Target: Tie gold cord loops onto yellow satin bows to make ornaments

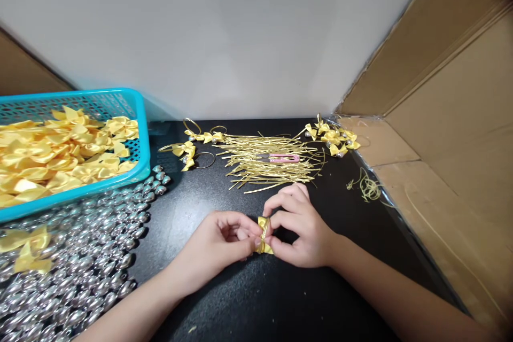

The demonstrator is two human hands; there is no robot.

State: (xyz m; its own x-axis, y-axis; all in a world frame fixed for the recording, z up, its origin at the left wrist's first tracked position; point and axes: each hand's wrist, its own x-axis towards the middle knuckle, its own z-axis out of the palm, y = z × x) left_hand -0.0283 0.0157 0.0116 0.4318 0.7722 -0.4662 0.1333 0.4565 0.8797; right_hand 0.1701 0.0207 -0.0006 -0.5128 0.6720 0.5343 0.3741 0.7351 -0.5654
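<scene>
Both hands meet low over the black table (280, 299), pinching one small yellow ribbon bow (264, 235) between them. My left hand (222, 243) grips the bow's left side with thumb and fingers closed. My right hand (298, 230) holds the right side, fingers curled over it. A thin gold cord is wrapped around the bow's middle. Beyond the hands lies a pile of cut gold cords (268, 163) with pink snips (280, 158) resting on it.
A blue basket (142, 133) full of yellow bows stands at the left. Silver beads (80, 267) spread across the table below it. Finished bows lie at the back left (188, 147) and back right (332, 139). Cardboard walls (441, 133) close off the right side.
</scene>
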